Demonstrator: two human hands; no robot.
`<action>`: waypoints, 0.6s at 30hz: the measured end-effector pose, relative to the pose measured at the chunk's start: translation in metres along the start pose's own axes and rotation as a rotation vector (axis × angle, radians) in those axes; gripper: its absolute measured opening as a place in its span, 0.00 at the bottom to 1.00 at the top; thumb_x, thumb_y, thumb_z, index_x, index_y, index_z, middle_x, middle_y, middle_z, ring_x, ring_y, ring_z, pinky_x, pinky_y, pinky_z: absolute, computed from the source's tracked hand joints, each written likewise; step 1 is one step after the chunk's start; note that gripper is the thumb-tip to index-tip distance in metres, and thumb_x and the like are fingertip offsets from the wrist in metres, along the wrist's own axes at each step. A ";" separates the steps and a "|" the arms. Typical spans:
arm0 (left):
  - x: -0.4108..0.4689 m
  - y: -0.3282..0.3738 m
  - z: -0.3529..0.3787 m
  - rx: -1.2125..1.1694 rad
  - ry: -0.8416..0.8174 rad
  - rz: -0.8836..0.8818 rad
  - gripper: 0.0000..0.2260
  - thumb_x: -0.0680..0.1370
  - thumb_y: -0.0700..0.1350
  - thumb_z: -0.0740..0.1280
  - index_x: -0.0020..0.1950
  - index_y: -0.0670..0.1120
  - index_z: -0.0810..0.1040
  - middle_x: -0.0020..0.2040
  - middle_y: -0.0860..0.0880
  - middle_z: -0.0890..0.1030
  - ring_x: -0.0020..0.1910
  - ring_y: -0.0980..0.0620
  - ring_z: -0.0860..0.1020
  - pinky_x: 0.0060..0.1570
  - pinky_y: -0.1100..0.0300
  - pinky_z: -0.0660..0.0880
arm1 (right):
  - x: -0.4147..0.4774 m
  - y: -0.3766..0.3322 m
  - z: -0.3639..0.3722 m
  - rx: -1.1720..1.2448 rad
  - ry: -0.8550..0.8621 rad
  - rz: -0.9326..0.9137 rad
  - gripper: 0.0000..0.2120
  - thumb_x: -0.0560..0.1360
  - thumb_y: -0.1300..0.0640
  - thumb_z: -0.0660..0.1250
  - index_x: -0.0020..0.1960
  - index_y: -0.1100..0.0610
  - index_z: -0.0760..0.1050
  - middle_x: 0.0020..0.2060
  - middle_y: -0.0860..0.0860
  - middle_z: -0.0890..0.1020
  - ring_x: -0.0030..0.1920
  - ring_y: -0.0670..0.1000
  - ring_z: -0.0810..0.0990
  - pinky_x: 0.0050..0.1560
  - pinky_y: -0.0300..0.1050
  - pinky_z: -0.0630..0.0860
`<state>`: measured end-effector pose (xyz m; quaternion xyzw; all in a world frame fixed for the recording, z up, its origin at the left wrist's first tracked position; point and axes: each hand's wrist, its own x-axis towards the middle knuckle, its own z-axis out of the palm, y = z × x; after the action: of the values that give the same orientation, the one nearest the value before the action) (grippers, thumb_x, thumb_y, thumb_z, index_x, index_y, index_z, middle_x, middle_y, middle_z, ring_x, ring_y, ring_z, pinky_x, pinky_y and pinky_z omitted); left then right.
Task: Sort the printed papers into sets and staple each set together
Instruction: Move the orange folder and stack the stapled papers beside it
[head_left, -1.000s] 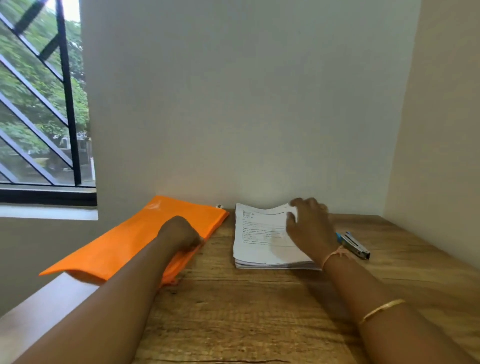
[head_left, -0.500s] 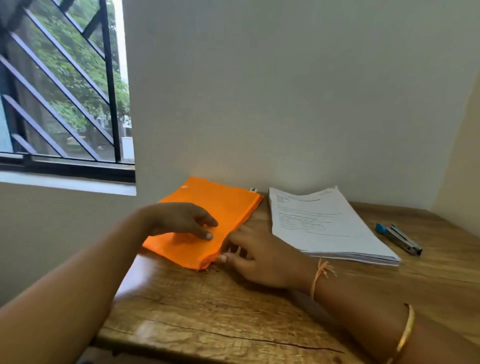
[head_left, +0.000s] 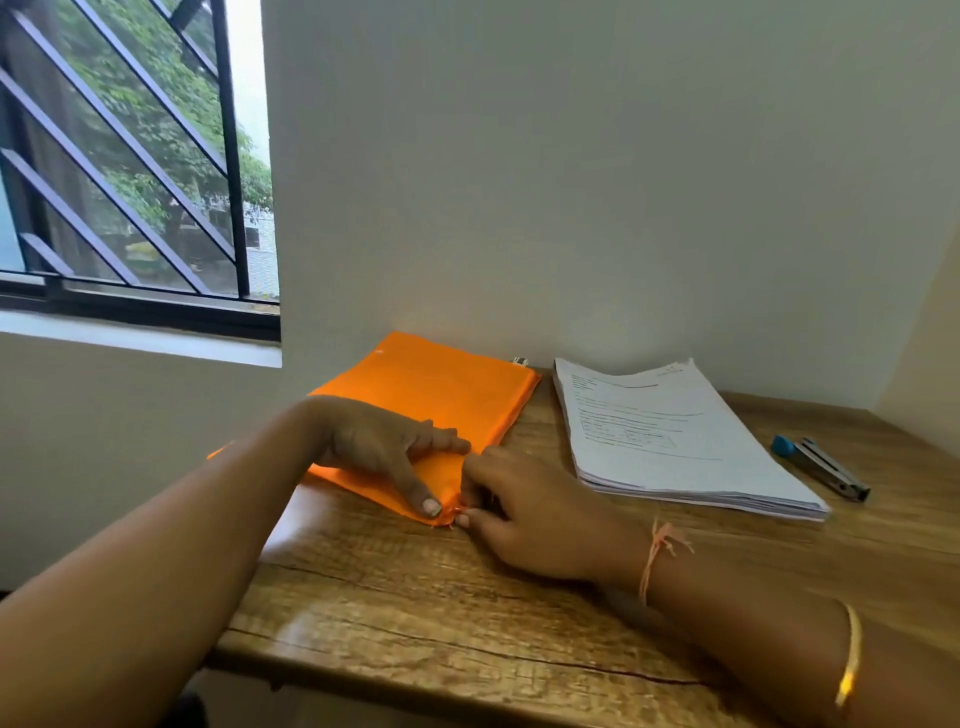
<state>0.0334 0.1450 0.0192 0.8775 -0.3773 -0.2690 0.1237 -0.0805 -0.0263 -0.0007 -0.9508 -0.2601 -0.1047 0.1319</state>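
Pouch corner at frame centre pinched in right hand grip; left hand laid flat, thumb pressing. Pouch to be pinned firmly while corner is opened. Papers stacked centre-right on desk, stapler beside.

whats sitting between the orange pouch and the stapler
The stack of printed papers lies between the orange pouch and the stapler, as the head view shows.

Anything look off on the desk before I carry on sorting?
The pouch overhangs the table's left edge, and its near corner is frayed. A crack runs across the table near its front. The stack's top sheets curl up at the far edge.
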 end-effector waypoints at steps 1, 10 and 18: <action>0.000 0.001 0.000 0.019 0.000 -0.012 0.49 0.61 0.63 0.71 0.76 0.60 0.49 0.77 0.59 0.45 0.75 0.59 0.42 0.75 0.50 0.43 | 0.002 0.000 -0.003 0.074 -0.030 0.050 0.07 0.76 0.53 0.66 0.41 0.51 0.69 0.41 0.48 0.75 0.42 0.48 0.73 0.44 0.47 0.72; 0.000 -0.002 0.002 0.079 0.012 -0.033 0.51 0.58 0.70 0.71 0.75 0.65 0.47 0.77 0.61 0.42 0.75 0.58 0.42 0.74 0.48 0.45 | 0.011 0.002 -0.016 0.241 -0.158 0.313 0.08 0.75 0.53 0.68 0.39 0.50 0.72 0.42 0.47 0.76 0.46 0.46 0.75 0.46 0.40 0.71; -0.002 0.005 0.001 0.116 0.014 -0.043 0.44 0.69 0.62 0.69 0.76 0.63 0.44 0.77 0.60 0.41 0.76 0.56 0.42 0.74 0.49 0.46 | 0.028 0.017 -0.023 -0.051 -0.116 0.307 0.11 0.75 0.53 0.68 0.37 0.51 0.68 0.38 0.47 0.73 0.42 0.48 0.73 0.41 0.40 0.70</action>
<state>0.0286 0.1429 0.0209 0.8930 -0.3724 -0.2431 0.0693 -0.0505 -0.0344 0.0252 -0.9868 -0.1164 -0.0348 0.1070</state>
